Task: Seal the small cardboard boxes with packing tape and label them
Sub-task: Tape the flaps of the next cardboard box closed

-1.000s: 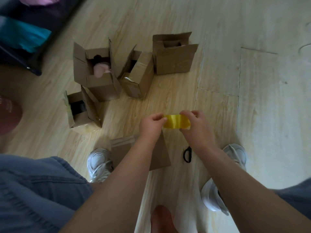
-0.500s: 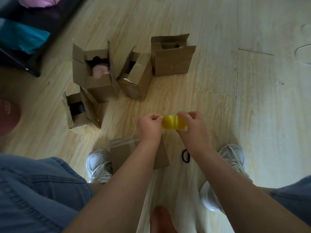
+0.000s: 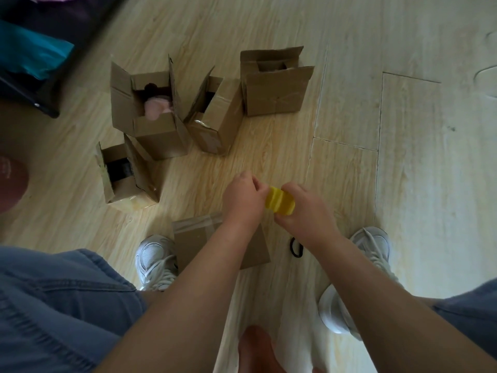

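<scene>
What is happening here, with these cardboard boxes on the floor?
A person holds a wavy yellow strip, maybe a label, pinched between the left hand and the right hand. Below the left forearm, a closed brown cardboard box with clear tape lies on the pale wooden floor. Four open brown cardboard boxes sit further ahead, flaps up.

A person wears blue denim trousers and pale grey lace-up trainers, with bare forearms.

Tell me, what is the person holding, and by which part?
A small yellow strip, buckled between the hands: the left hand pinches its left end, the right hand its right end.
</scene>
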A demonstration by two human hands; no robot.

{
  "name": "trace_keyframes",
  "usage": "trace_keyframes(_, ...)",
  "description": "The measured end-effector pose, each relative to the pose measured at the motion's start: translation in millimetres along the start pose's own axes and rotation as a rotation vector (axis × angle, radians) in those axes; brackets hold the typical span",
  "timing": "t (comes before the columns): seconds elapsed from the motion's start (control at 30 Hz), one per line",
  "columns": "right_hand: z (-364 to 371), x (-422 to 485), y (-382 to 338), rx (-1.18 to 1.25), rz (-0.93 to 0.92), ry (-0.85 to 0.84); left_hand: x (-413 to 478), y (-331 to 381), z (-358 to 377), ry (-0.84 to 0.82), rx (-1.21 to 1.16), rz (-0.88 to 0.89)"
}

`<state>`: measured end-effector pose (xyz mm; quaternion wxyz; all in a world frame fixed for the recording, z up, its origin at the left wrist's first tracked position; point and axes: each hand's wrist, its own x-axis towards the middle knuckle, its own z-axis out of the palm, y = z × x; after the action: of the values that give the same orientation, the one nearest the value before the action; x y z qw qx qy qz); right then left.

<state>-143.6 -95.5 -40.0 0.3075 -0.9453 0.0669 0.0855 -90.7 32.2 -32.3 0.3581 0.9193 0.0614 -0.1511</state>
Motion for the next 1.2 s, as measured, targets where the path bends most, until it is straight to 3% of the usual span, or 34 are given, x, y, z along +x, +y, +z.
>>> trace_keyframes(0.17,-2.6,0.6,1.0,0.048,0.034,0.008,9.1,5.7,-6.1,-0.12,-0.023,0.076)
trace_keyframes(0.5,4.4,2.7,9.9,-0.033,0.134,-0.028,10.0,0.7,3.5,-0.335,-0.232,-0.061)
trace_keyframes(0.63,10.6,5.2,18.6,-0.01,0.214,-0.139,17.6,-7.9,11.6,-0.297,-0.265,-0.118)
trace_keyframes(0.8,9.6,11.2,24.3,0.225,0.319,-0.282,33.9,-17.9,17.1,-0.214,-0.245,-0.099)
trace_keyframes(1.03,25.1,17.7,48.3,-0.149,0.2,-0.122,33.6,-28.5,26.6,-0.266,-0.23,-0.089)
trace_keyframes(1.2,34.8,23.4,65.0,-0.294,0.225,-0.115,34.0,-39.1,29.0,-0.084,-0.24,-0.143)
